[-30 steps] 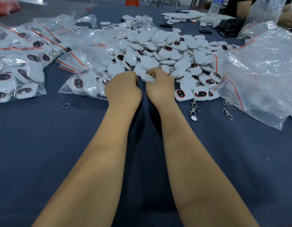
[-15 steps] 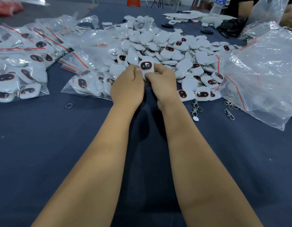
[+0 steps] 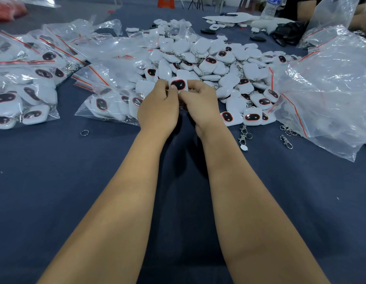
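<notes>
On the blue table (image 3: 55,191), a pile (image 3: 219,58) of white fobs lies just beyond my hands. My left hand (image 3: 157,111) and right hand (image 3: 200,105) meet, pinching one fob (image 3: 178,84) between their fingertips, dark face toward me, at the pile's near edge.

One white key fob (image 3: 178,85), rounded-square body, black oval face panel ringed in red, small pale mark on the panel. Held face-up and raised at the near edge of the fob pile, centre of scene.
</notes>
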The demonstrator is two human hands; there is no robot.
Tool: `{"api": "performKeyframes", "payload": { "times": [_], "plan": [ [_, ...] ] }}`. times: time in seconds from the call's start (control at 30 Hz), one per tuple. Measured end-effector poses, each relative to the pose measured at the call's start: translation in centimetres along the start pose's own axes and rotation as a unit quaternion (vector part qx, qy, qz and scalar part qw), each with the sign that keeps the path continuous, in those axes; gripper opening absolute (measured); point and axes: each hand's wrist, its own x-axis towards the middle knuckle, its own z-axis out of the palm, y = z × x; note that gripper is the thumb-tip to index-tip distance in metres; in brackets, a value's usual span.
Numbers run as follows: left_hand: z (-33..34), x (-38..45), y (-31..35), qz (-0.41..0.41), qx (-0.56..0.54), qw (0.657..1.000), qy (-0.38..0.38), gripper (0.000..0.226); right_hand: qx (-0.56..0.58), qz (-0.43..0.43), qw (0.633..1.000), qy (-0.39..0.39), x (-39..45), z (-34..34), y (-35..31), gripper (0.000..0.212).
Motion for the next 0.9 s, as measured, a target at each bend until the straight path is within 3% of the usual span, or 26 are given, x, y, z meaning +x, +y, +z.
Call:
{"api": "performKeyframes", "payload": {
  "times": [0.27,0.9],
  "plan": [
    [0.00,0.07,-0.03,0.018,0.008,1.000,-0.009,0.023,0.028,0.007,0.999,-0.021,0.18,-0.06,-0.19,0.032],
    [-0.20,-0.12,0.03,0.019,0.011,1.000,-0.019,0.022,0.026,0.002,0.999,-0.026,-0.12,-0.08,-0.26,0.021]
  ]
}}
